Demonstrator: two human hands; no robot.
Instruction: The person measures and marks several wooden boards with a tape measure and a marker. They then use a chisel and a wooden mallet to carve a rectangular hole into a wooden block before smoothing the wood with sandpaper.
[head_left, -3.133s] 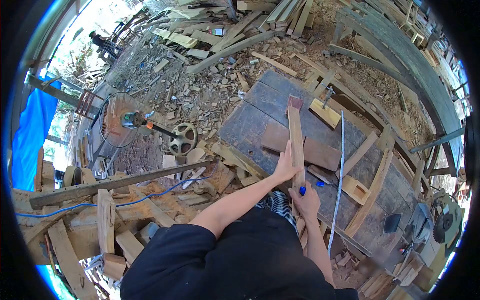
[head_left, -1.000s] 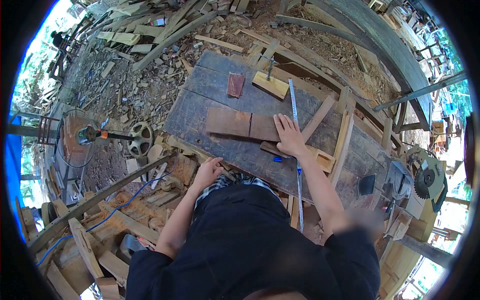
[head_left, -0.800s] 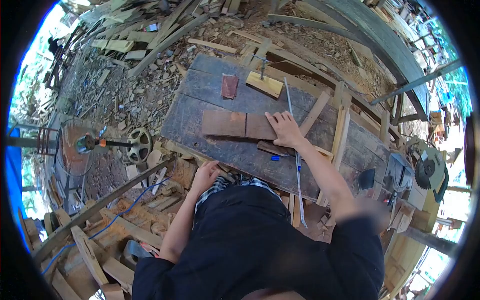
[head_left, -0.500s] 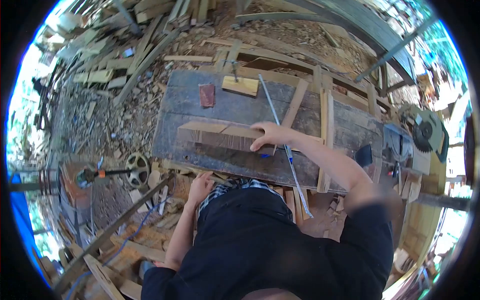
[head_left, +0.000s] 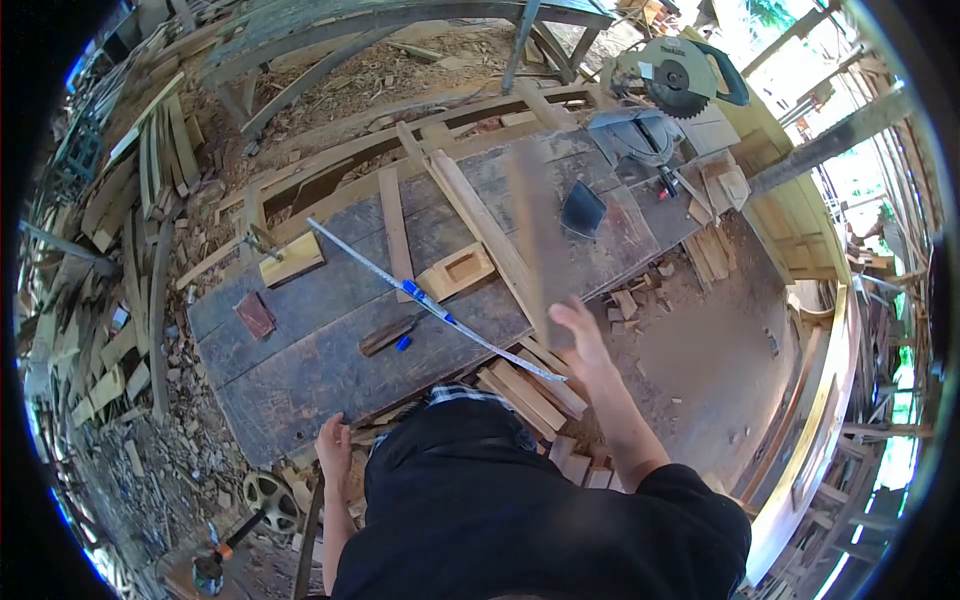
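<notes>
My right hand (head_left: 584, 342) grips the near end of a wooden beam (head_left: 530, 220), which is smeared by motion and raised over the right half of the workbench (head_left: 330, 370). My left hand (head_left: 334, 450) is at the bench's near left edge, fingers loosely apart, holding nothing. Between the hands, a white measuring tape or rule with blue parts (head_left: 372, 264) lies slantwise across the bench. Close to it are a dark chisel-like tool (head_left: 388, 336), a blue cap-like piece (head_left: 404, 343) and a wooden hand plane body (head_left: 458, 270).
A red-brown sandpaper piece (head_left: 255, 315) and a clamped yellow wood block (head_left: 292, 259) sit at the left. A long batten (head_left: 480, 225) crosses the bench near a dark flat piece (head_left: 582, 210). A circular mitre saw (head_left: 680, 85) stands at the back right. Offcuts (head_left: 525, 393) lie below the front edge.
My right hand has lifted the beam off the bench and swung it to the right. The view has turned right. My left hand stays by the bench edge.
</notes>
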